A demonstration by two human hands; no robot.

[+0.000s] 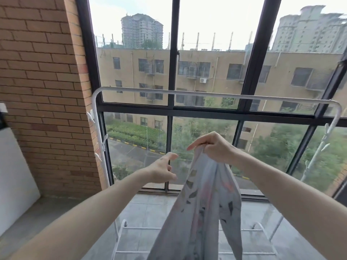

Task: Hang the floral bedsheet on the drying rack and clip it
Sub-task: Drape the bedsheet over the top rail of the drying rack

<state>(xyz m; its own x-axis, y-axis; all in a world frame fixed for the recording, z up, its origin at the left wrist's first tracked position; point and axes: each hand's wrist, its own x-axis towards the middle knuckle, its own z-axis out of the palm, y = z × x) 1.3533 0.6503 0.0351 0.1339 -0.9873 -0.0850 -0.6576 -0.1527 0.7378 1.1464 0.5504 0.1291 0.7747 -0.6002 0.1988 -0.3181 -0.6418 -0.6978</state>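
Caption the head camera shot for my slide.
Right hand lifts floral bedsheet toward white drying rack; left hand open.

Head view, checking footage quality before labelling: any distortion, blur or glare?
Head view: wide-angle bending bows the white metal drying rack top bar and the dark window frames; even daylight, pale washed-out sky; the pale floral bedsheet in the right hand looks soft, not sharp.

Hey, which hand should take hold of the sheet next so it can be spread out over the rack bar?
Probably the left hand: it is open and empty beside the bedsheet, while the right hand already grips the bunched top below the rack bar.
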